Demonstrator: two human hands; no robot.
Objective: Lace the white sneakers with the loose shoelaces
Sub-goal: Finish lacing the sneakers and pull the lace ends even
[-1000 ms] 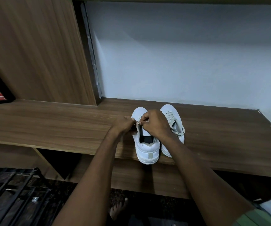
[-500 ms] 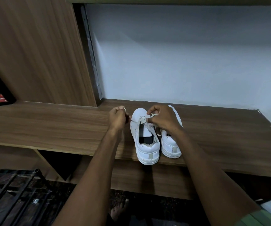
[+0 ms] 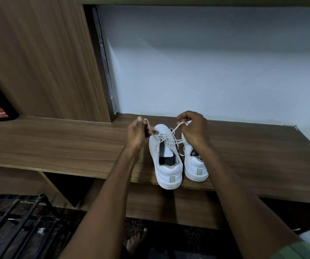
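On the bench (image 3: 75, 146), the left hand (image 3: 138, 134) and right hand (image 3: 193, 128) each pinch a shoelace (image 3: 176, 127) end above the left sneaker (image 3: 166, 157); the other sneaker (image 3: 195, 165) stands just right.

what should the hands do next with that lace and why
Probably draw both ends outward to take up slack. The left hand and right hand each pinch an end of the lace raised above the left sneaker, and loose loops still lie over its eyelets, while most of the tongue below looks unlaced. After that, likely thread the next eyelets.
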